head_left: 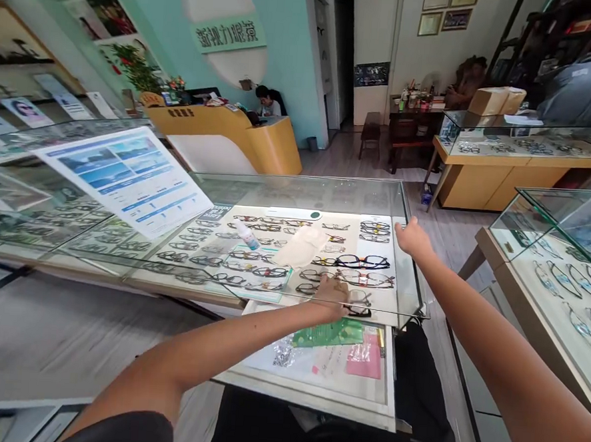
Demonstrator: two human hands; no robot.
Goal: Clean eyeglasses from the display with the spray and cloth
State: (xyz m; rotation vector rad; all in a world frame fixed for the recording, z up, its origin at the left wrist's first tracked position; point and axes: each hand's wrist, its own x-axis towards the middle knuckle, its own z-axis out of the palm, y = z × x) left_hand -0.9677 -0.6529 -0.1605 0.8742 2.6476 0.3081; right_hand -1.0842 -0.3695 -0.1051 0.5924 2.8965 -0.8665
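My left hand (331, 295) reaches to the rows of eyeglasses at the near right of the glass display case (298, 184). Its fingers are bent downward and closed beside a pair of eyeglasses (361, 301); what lies under them is hidden. Behind the fingers are red-and-black eyeglasses (366, 279) and black-framed eyeglasses (363, 260). My right hand (412, 239) is at the case's right side, fingers curled over the glass edge. A white cloth (301, 246) and a small spray bottle (247, 235) appear left of the eyeglasses.
Below the case, an open drawer (388, 393) holds a green packet (329, 333) and a pink packet (364, 358). A printed sheet (138, 181) stands at the left. Another glass case (563, 264) is on the right. A person (270, 105) sits behind the yellow counter (275, 143).
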